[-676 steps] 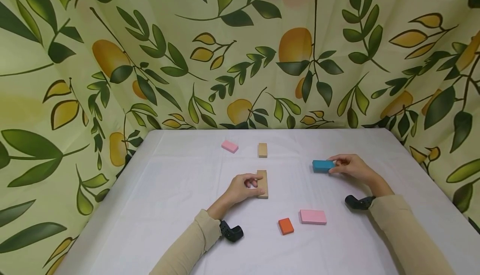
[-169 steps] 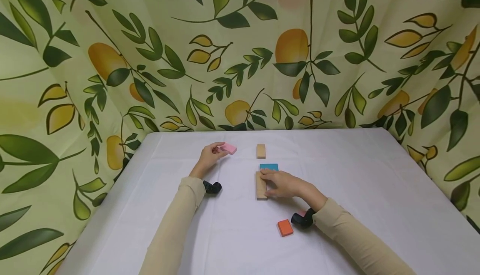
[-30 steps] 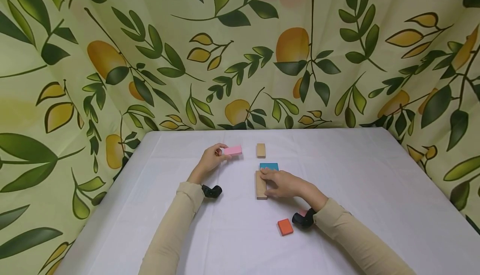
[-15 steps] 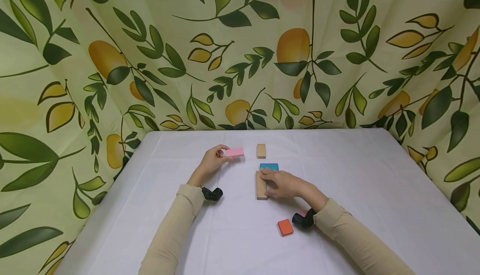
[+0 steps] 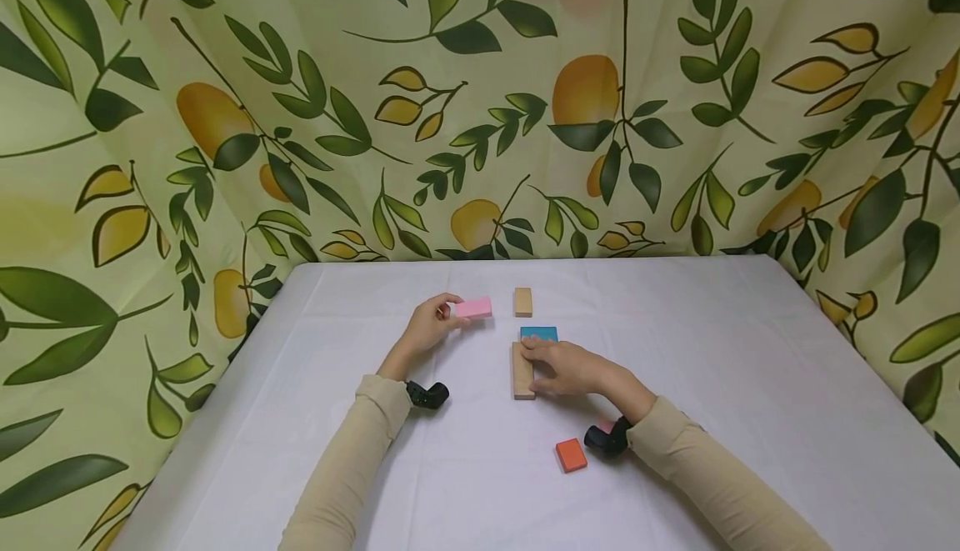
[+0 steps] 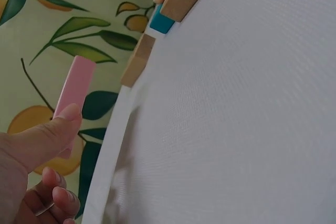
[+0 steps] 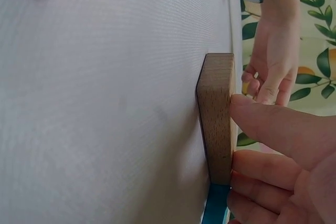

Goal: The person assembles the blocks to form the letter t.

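Note:
My left hand (image 5: pixel 426 326) pinches one end of a pink block (image 5: pixel 474 308) between thumb and fingers. The left wrist view has that pink block (image 6: pixel 76 85) raised off the cloth, its other end sticking out past the thumb. My right hand (image 5: pixel 572 368) rests its fingertips and thumb on a long wooden block (image 5: pixel 521 374) lying lengthwise. A blue block (image 5: pixel 540 333) lies crosswise at the far end of this wooden one, partly under the right fingers. Beyond the blue block, a shorter wooden block (image 5: pixel 522 303) lies by itself.
An orange block (image 5: pixel 571 455) lies on the white tablecloth (image 5: pixel 465 484) near the right wrist. Another pink block (image 5: pixel 606 427) is mostly hidden by the right wrist camera (image 5: pixel 607 441). Behind the table hangs a leaf-patterned curtain (image 5: pixel 480 151).
Over the last second the left hand has carried the pink block slightly right and nearer. Earlier, the right hand brought the blue block to the long wooden block; it has since stayed there.

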Available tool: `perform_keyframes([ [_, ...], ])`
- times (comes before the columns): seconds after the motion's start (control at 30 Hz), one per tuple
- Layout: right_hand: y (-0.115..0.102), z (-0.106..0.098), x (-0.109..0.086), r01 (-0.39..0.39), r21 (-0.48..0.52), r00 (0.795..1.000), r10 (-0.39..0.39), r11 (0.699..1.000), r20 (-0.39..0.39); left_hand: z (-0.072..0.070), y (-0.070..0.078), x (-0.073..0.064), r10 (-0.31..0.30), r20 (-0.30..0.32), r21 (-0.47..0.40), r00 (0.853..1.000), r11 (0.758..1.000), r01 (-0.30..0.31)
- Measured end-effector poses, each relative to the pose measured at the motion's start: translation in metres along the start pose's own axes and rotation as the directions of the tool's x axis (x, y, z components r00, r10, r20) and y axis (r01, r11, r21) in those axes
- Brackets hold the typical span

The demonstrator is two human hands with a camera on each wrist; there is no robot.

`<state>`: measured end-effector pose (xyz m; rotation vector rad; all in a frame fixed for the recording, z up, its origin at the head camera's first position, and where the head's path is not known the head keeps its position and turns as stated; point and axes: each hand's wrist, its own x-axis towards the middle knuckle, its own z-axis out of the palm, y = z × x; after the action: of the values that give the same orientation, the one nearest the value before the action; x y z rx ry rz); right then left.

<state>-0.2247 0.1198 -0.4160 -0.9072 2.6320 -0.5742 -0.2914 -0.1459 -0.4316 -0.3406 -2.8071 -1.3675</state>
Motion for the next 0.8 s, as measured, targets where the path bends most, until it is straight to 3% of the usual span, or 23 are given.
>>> perform_keyframes([
  [0.43, 0.000, 0.000, 0.001, 0.009, -0.013, 1.000, -0.009, 1.000, -0.002, 0.008, -0.003, -0.006, -0.014, 0.020, -0.039, 1.000, 0.999, 0.015],
  [0.53, 0.001, 0.000, 0.001, 0.009, -0.018, 1.000, -0.009, 1.000, -0.001, 0.009, -0.006, -0.008, 0.027, 0.028, -0.064, 0.999, 0.998, -0.026],
  [0.57, 0.001, 0.000, 0.001, 0.010, -0.022, 1.000, -0.010, 1.000, -0.001, 0.009, -0.008, -0.009, 0.068, 0.022, -0.070, 0.997, 0.995, -0.067],
  [0.67, 0.001, 0.000, 0.001, 0.008, -0.024, 1.000, -0.008, 1.000, 0.000, 0.009, -0.009, -0.011, 0.094, 0.023, -0.071, 0.995, 0.993, -0.092],
  [0.77, 0.000, -0.001, 0.001, 0.007, -0.021, 1.000, -0.007, 1.000, 0.000, 0.009, -0.007, -0.012, 0.060, 0.023, -0.061, 0.998, 0.996, -0.059],
  [0.8, 0.000, -0.001, 0.001, 0.009, -0.022, 1.000, -0.009, 1.000, 0.000, 0.009, -0.005, -0.012, 0.021, 0.028, -0.056, 0.999, 0.998, -0.020],
])
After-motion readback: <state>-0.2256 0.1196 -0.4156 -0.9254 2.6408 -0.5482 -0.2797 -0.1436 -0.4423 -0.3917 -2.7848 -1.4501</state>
